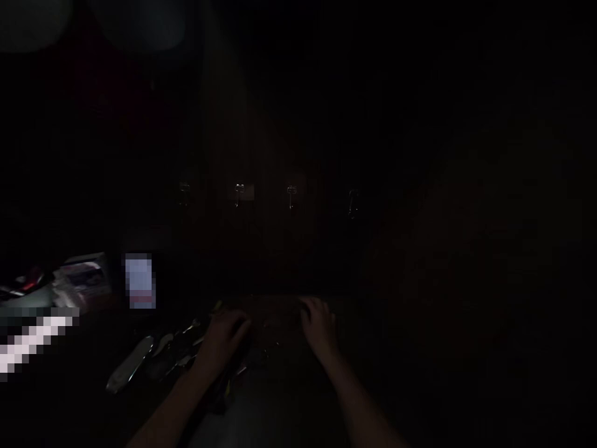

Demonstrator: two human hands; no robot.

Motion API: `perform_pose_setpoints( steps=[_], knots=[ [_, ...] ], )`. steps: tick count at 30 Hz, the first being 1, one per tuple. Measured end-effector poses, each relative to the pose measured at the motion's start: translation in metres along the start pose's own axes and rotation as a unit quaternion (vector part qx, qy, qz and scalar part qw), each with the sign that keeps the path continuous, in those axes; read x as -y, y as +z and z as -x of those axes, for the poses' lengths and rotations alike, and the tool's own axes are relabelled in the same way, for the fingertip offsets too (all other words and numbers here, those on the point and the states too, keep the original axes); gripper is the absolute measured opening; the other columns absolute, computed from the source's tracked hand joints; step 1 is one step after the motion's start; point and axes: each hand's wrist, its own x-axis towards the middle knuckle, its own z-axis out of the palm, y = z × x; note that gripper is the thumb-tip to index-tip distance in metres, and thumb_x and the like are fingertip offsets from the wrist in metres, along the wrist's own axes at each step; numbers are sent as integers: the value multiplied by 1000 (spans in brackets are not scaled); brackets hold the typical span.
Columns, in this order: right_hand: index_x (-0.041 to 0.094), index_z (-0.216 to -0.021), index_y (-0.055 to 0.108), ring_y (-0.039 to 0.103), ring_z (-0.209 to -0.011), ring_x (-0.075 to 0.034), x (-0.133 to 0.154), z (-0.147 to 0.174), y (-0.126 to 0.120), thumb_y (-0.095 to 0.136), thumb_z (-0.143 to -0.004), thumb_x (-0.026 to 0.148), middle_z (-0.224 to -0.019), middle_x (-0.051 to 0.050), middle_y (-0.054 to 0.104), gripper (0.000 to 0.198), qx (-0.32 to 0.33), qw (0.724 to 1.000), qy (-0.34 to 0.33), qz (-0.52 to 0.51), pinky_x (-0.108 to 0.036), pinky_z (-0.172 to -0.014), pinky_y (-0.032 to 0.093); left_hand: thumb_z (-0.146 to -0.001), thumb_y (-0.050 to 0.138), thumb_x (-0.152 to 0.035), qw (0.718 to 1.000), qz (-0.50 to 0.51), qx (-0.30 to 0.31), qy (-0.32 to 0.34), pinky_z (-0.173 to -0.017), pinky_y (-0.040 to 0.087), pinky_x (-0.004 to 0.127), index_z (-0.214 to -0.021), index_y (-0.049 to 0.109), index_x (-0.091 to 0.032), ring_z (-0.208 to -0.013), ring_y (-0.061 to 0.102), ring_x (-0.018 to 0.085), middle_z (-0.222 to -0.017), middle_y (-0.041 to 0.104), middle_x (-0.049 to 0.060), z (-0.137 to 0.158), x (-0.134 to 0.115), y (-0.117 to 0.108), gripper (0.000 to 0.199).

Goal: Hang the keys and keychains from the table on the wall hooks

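The view is very dark. My left hand [226, 333] hovers over or rests among several shiny metal items left of centre; its thumb stands away from the fingers and I see nothing held. A long, pale, flat metal piece with rounded ends [130, 366] lies to the left of that hand. Apart from it, on the right, my right hand [321, 326] is lowered to the dark surface [280, 386] with loosely bent, separated fingers. Nothing shows in its grasp. Between the hands a few small glints are too dim to name.
A lit, blurred-out screen [140, 281] stands at the back left. Beside it are a box with a printed front [86, 279] and a bright pixelated strip [32, 345]. Several metal hooks [291, 196] line the dark back panel. The right side is lost in darkness.
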Motion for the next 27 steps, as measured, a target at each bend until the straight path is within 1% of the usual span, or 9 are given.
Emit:
perform_pose_setpoints(
  steps=[2, 6, 11, 15, 18, 22, 25, 27],
  knots=[
    [25, -100, 61, 51, -104, -24, 6, 0, 0, 41, -83, 15, -108, -6, 62, 29, 5, 999, -26, -42, -42, -87, 36, -83, 46, -38, 997, 62, -10, -45, -77, 46, 32, -84, 63, -22, -84, 62, 21, -86, 69, 2, -1, -4, -1, 23],
    [24, -95, 62, 56, -97, -21, 23, 7, 0, 40, -85, 16, -99, -4, 66, 26, 53, 989, -82, -110, -39, -86, 37, -79, 50, -43, 982, 143, -23, -119, -75, 46, 29, -81, 64, -21, -81, 63, 19, -83, 69, 0, -2, -13, -3, 26],
    [26, -101, 61, 57, -95, -19, 45, 20, -2, 46, -82, 13, -100, -2, 66, 28, 89, 969, -163, -161, -35, -85, 39, -72, 55, -44, 963, 200, -36, -180, -67, 48, 27, -72, 65, -19, -74, 63, 19, -72, 68, 0, -5, -16, -4, 27],
    [27, -106, 60, 55, -95, -19, 51, 23, -3, 52, -79, 9, -101, -2, 66, 33, 115, 946, -254, -168, -34, -83, 41, -68, 57, -43, 947, 250, -31, -199, -63, 49, 27, -69, 64, -18, -69, 62, 18, -68, 66, 0, -7, -12, -2, 27],
    [26, -108, 59, 55, -94, -19, 51, 23, -2, 53, -78, 7, -101, -2, 65, 36, 123, 934, -293, -164, -35, -84, 42, -69, 56, -42, 939, 272, -19, -207, -62, 48, 27, -68, 63, -17, -68, 61, 18, -67, 65, 0, -6, -13, -2, 26],
    [26, -108, 60, 57, -91, -17, 48, 23, 1, 52, -79, 8, -97, -3, 65, 35, 100, 921, -334, -172, -34, -82, 45, -70, 55, -40, 941, 279, 0, -193, -64, 48, 26, -68, 64, -18, -73, 62, 18, -70, 66, 1, -5, -17, -3, 24],
    [29, -102, 64, 58, -85, -17, 47, 23, 0, 52, -83, 15, -90, -3, 64, 26, 67, 920, -346, -169, -32, -76, 47, -69, 55, -40, 945, 264, 11, -193, -66, 48, 26, -66, 63, -19, -73, 61, 19, -69, 65, 0, -5, -16, -1, 24],
    [29, -98, 66, 58, -84, -17, 49, 25, -3, 53, -84, 20, -89, -3, 64, 21, 50, 921, -346, -173, -32, -75, 47, -69, 54, -41, 946, 262, 18, -189, -67, 48, 26, -66, 63, -19, -74, 61, 19, -69, 65, 0, -6, -13, 2, 24]
  ],
)
